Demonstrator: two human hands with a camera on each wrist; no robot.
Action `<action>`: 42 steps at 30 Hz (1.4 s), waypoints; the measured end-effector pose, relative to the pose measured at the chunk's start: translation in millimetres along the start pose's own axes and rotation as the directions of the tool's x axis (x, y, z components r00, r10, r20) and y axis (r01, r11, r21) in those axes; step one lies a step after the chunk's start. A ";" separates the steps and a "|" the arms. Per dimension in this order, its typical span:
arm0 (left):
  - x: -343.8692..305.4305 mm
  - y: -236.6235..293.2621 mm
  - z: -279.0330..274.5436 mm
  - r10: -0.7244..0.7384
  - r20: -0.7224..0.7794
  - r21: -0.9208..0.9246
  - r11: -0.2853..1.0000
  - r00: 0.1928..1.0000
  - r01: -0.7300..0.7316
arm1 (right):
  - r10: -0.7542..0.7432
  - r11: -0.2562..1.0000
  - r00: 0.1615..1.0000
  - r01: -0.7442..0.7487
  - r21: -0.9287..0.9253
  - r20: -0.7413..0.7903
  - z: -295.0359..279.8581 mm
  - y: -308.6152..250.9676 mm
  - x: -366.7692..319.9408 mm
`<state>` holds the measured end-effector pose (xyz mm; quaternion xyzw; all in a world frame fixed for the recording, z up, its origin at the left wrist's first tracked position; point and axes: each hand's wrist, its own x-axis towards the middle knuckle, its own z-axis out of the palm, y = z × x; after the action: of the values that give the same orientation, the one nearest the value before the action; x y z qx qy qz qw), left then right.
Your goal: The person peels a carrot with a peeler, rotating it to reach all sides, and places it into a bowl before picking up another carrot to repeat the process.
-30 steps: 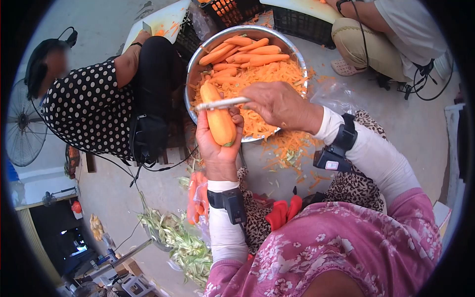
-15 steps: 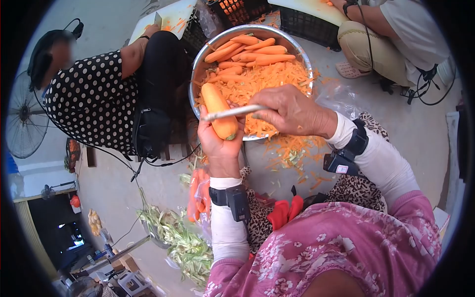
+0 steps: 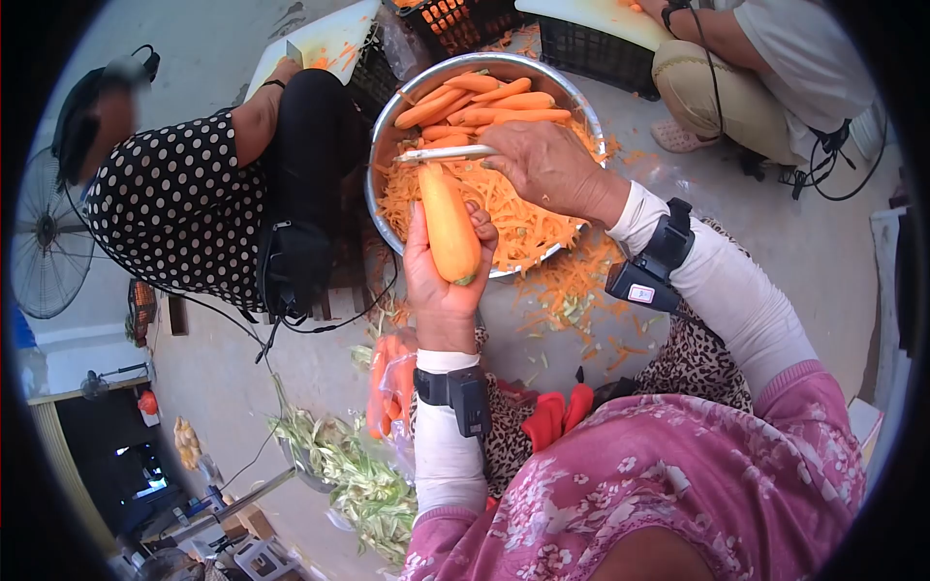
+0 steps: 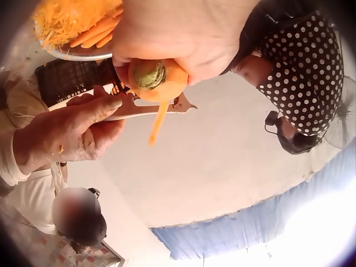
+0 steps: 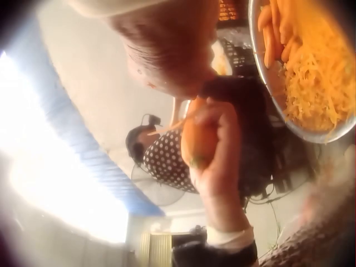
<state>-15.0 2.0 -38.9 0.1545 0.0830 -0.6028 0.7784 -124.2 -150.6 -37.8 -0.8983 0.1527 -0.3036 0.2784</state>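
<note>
A thick orange carrot point(image 3: 449, 229) lies in the left hand point(image 3: 448, 281), whose fingers curl round its sides, the green-tipped end toward the wrist. The right hand point(image 3: 557, 167) grips a pale peeler point(image 3: 446, 153) at the far tip of the carrot. In the left wrist view a strip of peel point(image 4: 158, 123) hangs by the peeler point(image 4: 139, 111), beside the carrot's green end point(image 4: 149, 74). Below both hands stands a metal basin point(image 3: 374, 184) with whole peeled carrots point(image 3: 523, 115) and a heap of orange peelings point(image 3: 528, 218).
Two people sit at cutting boards point(image 3: 315, 44) on black crates point(image 3: 596, 60) beyond the basin. Peelings point(image 3: 572, 295) litter the floor at its near side. A bag of carrots point(image 3: 392, 378) and a pile of green husks point(image 3: 373, 499) lie left of the left forearm. A fan point(image 3: 44, 232) stands far left.
The peeler has moved from across the carrot's middle to its far tip. The left hand has shifted slightly right, and the carrot now stands more upright in the head view.
</note>
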 end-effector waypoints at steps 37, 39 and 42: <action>0.0 12.2 4.3 0.128 -0.066 0.043 0.991 0.990 -0.126 | 0.007 0.957 0.996 -0.032 0.287 0.090 -20.8 -25.2 -2.2; 0.0 13.2 2.3 0.198 -0.070 0.091 0.977 0.978 -0.192 | -0.152 0.908 0.984 0.104 0.407 0.088 -19.9 -31.6 -12.4; -1.9 18.0 -1.6 0.099 -0.029 0.008 0.995 0.995 -0.098 | -0.113 0.915 0.974 0.025 0.403 0.195 -21.6 -37.7 -25.7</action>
<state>1.9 8.3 -37.3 0.1699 0.0844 -0.5617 0.8053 -153.6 -117.9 -13.0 -0.8552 0.0249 -0.2394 0.4591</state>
